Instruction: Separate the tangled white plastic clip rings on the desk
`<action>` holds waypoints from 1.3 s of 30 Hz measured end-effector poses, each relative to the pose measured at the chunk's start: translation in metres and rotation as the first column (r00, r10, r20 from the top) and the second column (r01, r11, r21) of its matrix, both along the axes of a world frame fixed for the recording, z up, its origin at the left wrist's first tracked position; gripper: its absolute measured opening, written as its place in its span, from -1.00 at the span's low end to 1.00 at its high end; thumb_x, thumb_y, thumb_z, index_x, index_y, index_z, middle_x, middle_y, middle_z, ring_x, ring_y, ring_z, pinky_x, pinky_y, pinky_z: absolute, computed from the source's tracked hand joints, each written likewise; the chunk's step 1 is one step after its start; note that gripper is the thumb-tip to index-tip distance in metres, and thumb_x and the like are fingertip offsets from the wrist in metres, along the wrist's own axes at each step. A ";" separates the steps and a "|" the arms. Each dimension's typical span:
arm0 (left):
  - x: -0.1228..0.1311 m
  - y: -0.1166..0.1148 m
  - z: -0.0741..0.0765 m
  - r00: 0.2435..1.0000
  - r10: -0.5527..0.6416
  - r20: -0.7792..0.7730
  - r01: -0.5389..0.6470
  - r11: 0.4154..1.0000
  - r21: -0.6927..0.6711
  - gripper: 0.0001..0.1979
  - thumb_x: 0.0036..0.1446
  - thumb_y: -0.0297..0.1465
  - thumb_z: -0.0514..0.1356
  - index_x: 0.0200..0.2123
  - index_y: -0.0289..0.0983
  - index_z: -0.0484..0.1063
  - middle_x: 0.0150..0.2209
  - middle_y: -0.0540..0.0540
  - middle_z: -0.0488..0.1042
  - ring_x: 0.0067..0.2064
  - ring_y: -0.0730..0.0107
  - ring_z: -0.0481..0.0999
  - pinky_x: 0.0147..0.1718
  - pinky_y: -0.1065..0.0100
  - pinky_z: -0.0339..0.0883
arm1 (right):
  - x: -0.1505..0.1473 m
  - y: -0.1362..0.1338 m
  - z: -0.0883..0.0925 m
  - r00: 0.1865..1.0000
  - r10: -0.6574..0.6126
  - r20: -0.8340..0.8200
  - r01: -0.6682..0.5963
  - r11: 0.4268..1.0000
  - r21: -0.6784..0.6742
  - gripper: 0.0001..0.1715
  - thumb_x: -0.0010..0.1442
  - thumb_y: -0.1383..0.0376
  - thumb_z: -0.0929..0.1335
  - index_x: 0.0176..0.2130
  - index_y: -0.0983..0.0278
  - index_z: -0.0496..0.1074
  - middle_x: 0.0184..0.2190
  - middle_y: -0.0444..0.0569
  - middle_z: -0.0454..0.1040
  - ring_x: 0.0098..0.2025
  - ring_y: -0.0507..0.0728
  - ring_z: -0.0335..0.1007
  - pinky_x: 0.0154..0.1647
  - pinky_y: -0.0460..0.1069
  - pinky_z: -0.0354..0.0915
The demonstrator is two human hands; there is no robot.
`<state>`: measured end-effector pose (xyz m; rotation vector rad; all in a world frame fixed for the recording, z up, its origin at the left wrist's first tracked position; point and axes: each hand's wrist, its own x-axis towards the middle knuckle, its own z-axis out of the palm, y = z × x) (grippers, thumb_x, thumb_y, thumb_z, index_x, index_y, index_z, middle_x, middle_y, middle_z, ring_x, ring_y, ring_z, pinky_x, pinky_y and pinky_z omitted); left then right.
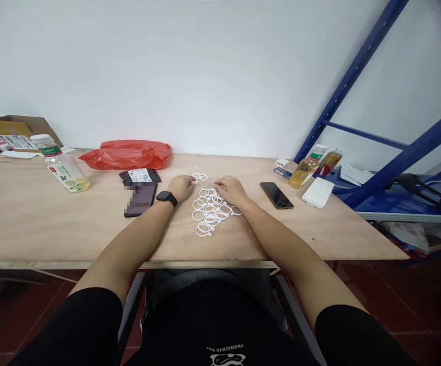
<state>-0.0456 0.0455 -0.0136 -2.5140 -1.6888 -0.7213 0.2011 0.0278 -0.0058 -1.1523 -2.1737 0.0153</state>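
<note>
A loose pile of white plastic rings [204, 217], each with a small round knob, lies on the wooden table in front of me. Behind it is a smaller cluster of the same rings [202, 177]. My left hand [182, 187], with a black watch on its wrist, is at the left side of this cluster, its fingers closed at a ring there. At the pile's far end rests my right hand [232, 189], its fingers bent and drawn together close to the top rings. Whatever is between the right fingertips is too small to make out.
Left of my arm lie a dark phone [142, 199], a black packet [154, 175] and a red plastic bag [128, 155]. A tilted-looking bottle [65, 170] stands farther left. To the right are another phone [276, 195], a drink bottle [304, 170], a white case [318, 192] and a blue frame [388, 162].
</note>
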 end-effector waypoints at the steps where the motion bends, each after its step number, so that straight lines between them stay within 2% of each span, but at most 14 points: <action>1: 0.002 -0.002 0.002 0.999 -0.022 0.025 0.022 1.000 0.009 -0.67 0.19 -0.29 0.12 -0.04 -0.23 0.53 -0.12 -0.16 0.60 -0.11 0.16 0.55 -0.07 0.21 0.36 | -0.001 -0.001 0.001 1.000 0.005 -0.006 -0.005 1.000 0.011 -0.81 0.23 0.27 0.37 -0.18 0.23 0.58 -0.22 0.01 0.59 -0.14 0.17 0.45 -0.03 0.05 0.28; 4: 0.012 -0.012 0.006 0.989 -0.108 0.101 0.104 0.994 0.039 -0.63 0.19 -0.24 0.17 0.04 -0.20 0.49 -0.19 -0.11 0.61 -0.23 0.25 0.57 -0.18 0.29 0.40 | -0.004 -0.005 0.003 0.999 0.042 -0.015 -0.041 0.998 0.036 -0.76 0.23 0.22 0.39 -0.12 0.24 0.57 -0.21 0.01 0.59 -0.12 0.17 0.44 -0.01 0.06 0.26; 8: 0.024 -0.024 0.011 0.968 -0.236 0.091 0.225 0.967 0.117 -0.69 0.22 -0.23 0.20 -0.01 -0.20 0.51 -0.23 -0.09 0.61 -0.26 0.31 0.57 -0.21 0.33 0.40 | -0.008 -0.009 0.006 0.995 0.102 -0.018 -0.101 0.994 0.034 -0.74 0.24 0.18 0.39 -0.11 0.22 0.57 -0.19 0.02 0.60 -0.10 0.18 0.44 0.02 0.07 0.24; 13: 0.030 -0.030 0.012 0.961 -0.268 0.070 0.255 0.955 0.149 -0.71 0.23 -0.24 0.20 -0.03 -0.21 0.51 -0.24 -0.11 0.62 -0.25 0.30 0.58 -0.23 0.33 0.40 | -0.008 -0.009 0.005 0.995 0.082 -0.061 -0.080 0.996 0.031 -0.75 0.27 0.20 0.36 -0.10 0.20 0.56 -0.21 0.00 0.60 -0.10 0.18 0.45 0.01 0.07 0.25; 17: 0.031 -0.033 0.010 0.950 -0.293 0.105 0.278 0.950 0.142 -0.68 0.27 -0.24 0.16 0.05 -0.19 0.45 -0.23 -0.08 0.63 -0.24 0.31 0.60 -0.23 0.35 0.40 | -0.010 -0.011 0.005 0.993 0.107 -0.056 -0.105 0.994 0.036 -0.77 0.30 0.25 0.32 -0.14 0.20 0.57 -0.20 0.00 0.60 -0.10 0.17 0.45 0.02 0.05 0.24; 21: 0.032 -0.035 0.009 0.943 -0.288 0.167 0.265 0.953 0.150 -0.58 0.28 -0.25 0.13 0.17 -0.24 0.33 -0.25 -0.08 0.63 -0.27 0.31 0.60 -0.24 0.34 0.41 | -0.012 -0.015 0.006 0.993 0.115 -0.038 -0.113 0.993 0.046 -0.79 0.31 0.24 0.32 -0.16 0.20 0.55 -0.21 0.00 0.60 -0.11 0.18 0.45 0.02 0.06 0.23; 26: 0.035 -0.037 0.013 0.950 -0.275 0.147 0.259 0.959 0.119 -0.69 0.27 -0.27 0.12 0.01 -0.24 0.50 -0.31 -0.09 0.62 -0.33 0.34 0.58 -0.30 0.36 0.37 | -0.012 -0.016 0.006 0.986 0.166 -0.009 -0.165 0.983 0.081 -0.78 0.34 0.23 0.29 -0.20 0.23 0.52 -0.25 0.01 0.58 -0.15 0.18 0.44 -0.03 0.06 0.22; 31: 0.039 -0.039 0.013 0.937 -0.257 0.236 0.236 0.965 0.113 -0.72 0.26 -0.28 0.13 -0.05 -0.25 0.53 -0.38 -0.07 0.60 -0.37 0.35 0.55 -0.35 0.37 0.35 | -0.013 -0.016 0.005 0.990 0.143 -0.017 -0.140 0.986 0.088 -0.78 0.35 0.22 0.28 -0.20 0.22 0.51 -0.25 0.01 0.58 -0.14 0.19 0.43 -0.01 0.08 0.21; 35: 0.038 -0.032 0.009 0.915 -0.239 0.325 0.200 0.968 0.150 -0.72 0.28 -0.25 0.10 -0.10 -0.23 0.54 -0.25 -0.09 0.61 -0.25 0.33 0.56 -0.21 0.33 0.40 | -0.012 -0.014 0.004 0.991 0.109 -0.072 -0.102 0.991 0.091 -0.79 0.32 0.25 0.30 -0.17 0.21 0.53 -0.21 0.00 0.59 -0.12 0.20 0.44 0.00 0.09 0.22; 37: 0.034 -0.024 0.006 0.924 -0.181 0.336 0.131 0.977 0.165 -0.70 0.29 -0.23 0.08 -0.12 -0.24 0.54 -0.14 -0.13 0.60 -0.12 0.27 0.54 -0.06 0.27 0.39 | -0.011 -0.011 0.003 0.990 0.077 -0.115 -0.069 0.995 0.071 -0.83 0.27 0.30 0.33 -0.18 0.20 0.55 -0.22 -0.02 0.60 -0.13 0.19 0.45 -0.01 0.08 0.24; 39: 0.028 -0.016 0.001 0.951 -0.094 0.294 0.056 0.989 0.136 -0.67 0.30 -0.22 0.06 -0.06 -0.26 0.52 -0.03 -0.17 0.56 0.03 0.19 0.48 0.10 0.19 0.31 | -0.008 -0.008 0.002 0.988 0.059 -0.145 -0.055 0.998 0.031 -0.86 0.21 0.34 0.36 -0.23 0.21 0.55 -0.26 -0.03 0.60 -0.16 0.17 0.46 -0.04 0.07 0.27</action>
